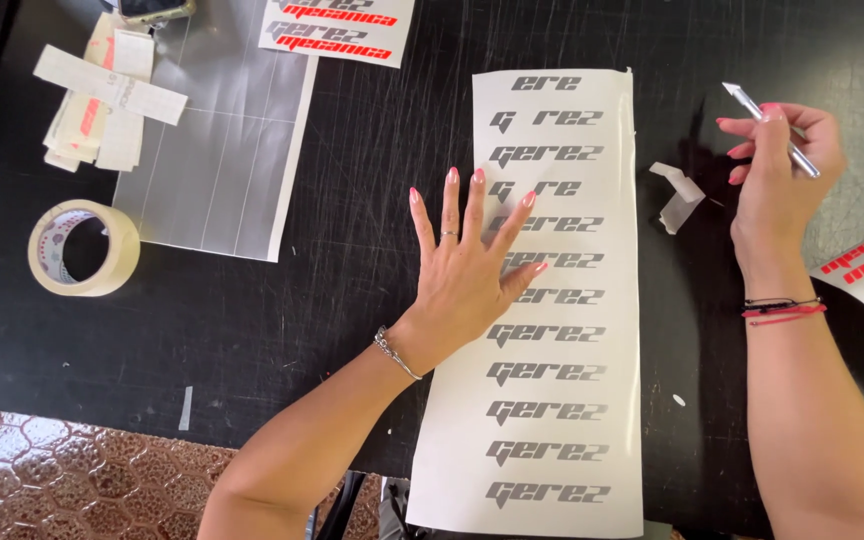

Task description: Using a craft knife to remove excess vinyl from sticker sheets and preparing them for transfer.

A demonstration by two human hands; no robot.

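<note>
1. The long white decal sheet (562, 300) under the left hand (467, 270) looks like smooth, slightly glossy paper backing; its rows of grey lettering look like matt vinyl.
2. The thin craft knife (772, 130) in the right hand (782, 170) is bright, polished metal.
3. The bench (352, 290) is black and matt, its surface rough with many fine pale scratches.
4. The tape roll (82, 248) is cream, papery and matt.
5. The grey sheet (222, 150) has a satin sheen with faint straight score lines.
6. The cut strips (102, 95) are matt white paper.
7. The floor (62, 480) has glossy brown patterned tile.
</note>
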